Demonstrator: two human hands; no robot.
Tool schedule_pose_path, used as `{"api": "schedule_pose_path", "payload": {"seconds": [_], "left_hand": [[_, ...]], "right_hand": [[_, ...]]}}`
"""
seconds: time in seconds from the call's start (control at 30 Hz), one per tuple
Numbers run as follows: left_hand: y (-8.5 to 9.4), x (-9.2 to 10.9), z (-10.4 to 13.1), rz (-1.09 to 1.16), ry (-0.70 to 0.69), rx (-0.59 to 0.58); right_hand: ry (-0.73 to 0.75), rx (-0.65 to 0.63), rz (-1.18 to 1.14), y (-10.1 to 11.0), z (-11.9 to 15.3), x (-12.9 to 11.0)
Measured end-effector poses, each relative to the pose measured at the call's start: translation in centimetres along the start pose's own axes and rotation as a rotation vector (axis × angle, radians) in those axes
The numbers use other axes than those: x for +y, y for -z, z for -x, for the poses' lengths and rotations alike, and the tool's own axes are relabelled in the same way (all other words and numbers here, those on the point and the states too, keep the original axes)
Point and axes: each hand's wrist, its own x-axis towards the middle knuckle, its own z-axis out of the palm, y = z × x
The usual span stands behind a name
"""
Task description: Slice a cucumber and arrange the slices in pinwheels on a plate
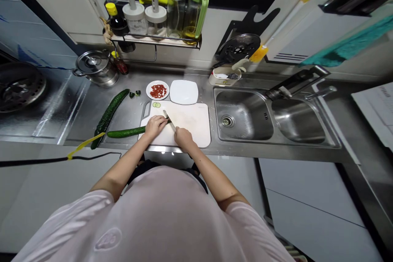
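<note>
The left hand (156, 126) holds a cucumber (127, 132) on the board (195, 125), and the right hand (183, 137) grips a knife (170, 121) beside its end.

Hands (155, 127) holding cucumber (126, 132) and knife (169, 120), white board (195, 125)

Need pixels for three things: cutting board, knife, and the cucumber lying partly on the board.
Cutting board (196, 125): head view, bare surface toward its right side.
Knife (170, 121): head view, middle of the blade.
Cucumber (126, 132): head view, green skin left of the board.
</note>
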Motion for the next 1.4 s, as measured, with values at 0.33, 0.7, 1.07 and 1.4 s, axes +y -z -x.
{"api": "schedule_pose_path", "payload": {"seconds": [0.33, 0.7, 1.07, 1.4], "left_hand": [[-0.1, -0.2, 0.0, -0.005, 0.008, -0.013], [0.0, 0.0, 0.0, -0.005, 0.021, -0.021], [-0.1, -0.1, -0.1, 0.002, 0.027, -0.016], [0.1, 0.1, -0.1, 0.005, 0.027, -0.015]], "right_hand": [[-0.022, -0.02, 0.017, -0.5, 1.1, 0.4], [-0.011, -0.004, 0.008, -0.2, -0.3, -0.2], [-0.034, -0.026, 0.021, -0.6, 0.9, 0.1], [-0.019, -0.017, 0.017, -0.6, -0.3, -0.3]]}}
